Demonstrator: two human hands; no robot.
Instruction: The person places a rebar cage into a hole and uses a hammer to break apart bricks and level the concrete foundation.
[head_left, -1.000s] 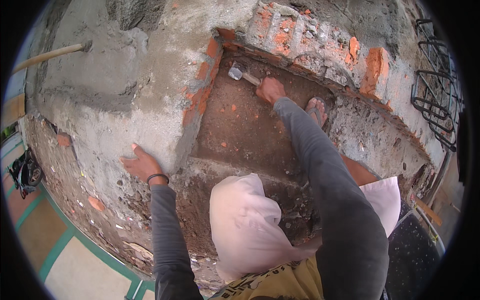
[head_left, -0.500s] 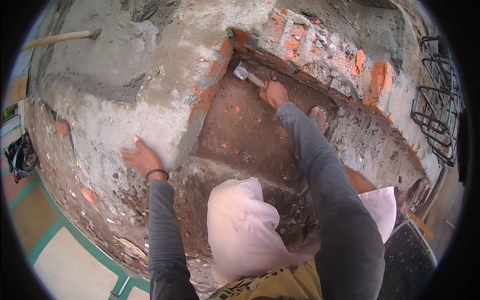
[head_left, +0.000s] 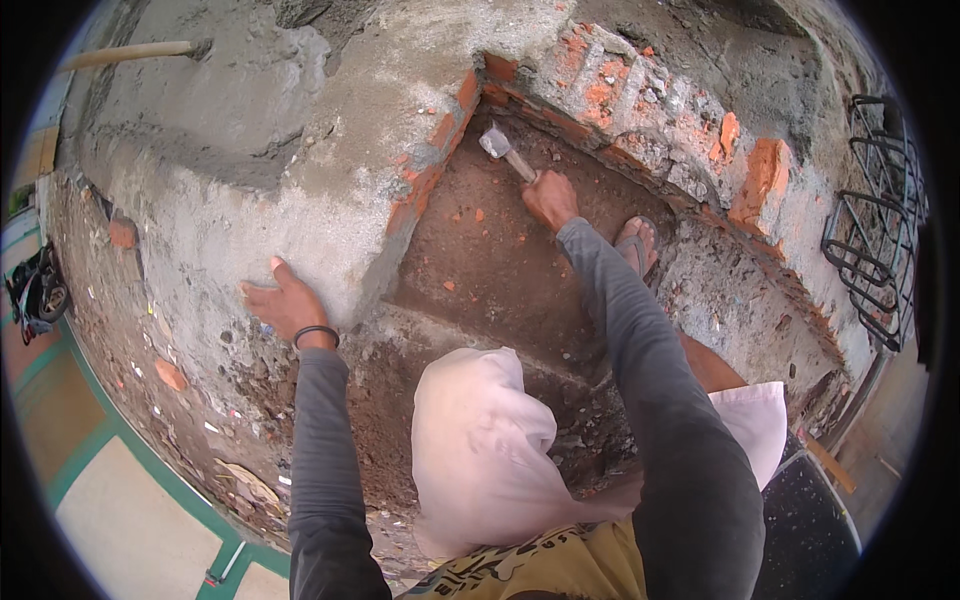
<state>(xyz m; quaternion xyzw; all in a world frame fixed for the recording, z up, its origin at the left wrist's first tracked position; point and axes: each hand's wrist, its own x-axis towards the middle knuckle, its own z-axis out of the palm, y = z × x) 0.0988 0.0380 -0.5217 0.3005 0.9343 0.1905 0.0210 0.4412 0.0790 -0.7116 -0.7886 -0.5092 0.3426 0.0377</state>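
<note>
My right hand (head_left: 551, 199) is wrapped round the wooden handle of a hammer (head_left: 497, 142). Its grey metal head sits over the dirt floor (head_left: 470, 250) of a recess, close to the inner corner of the brick edging (head_left: 437, 150). Over at the left, my left hand (head_left: 290, 304) rests with fingers spread on the rough cement surface (head_left: 262, 235). It holds nothing, and a dark band circles its wrist. My sandalled foot (head_left: 637, 244) stands in the recess just beyond my right forearm.
An upright broken brick (head_left: 762, 182) and rubble top the right-hand wall. Beyond it stands a bent steel rebar cage (head_left: 875, 230). A wooden handle (head_left: 130, 54) sticks out of wet mortar (head_left: 235, 95) at the far left. A loose brick piece (head_left: 170, 375) lies on the ground.
The view has shifted slightly. My right hand still grips the hammer near the corner, with its head at a slightly steeper angle. My left hand stays on the cement.
</note>
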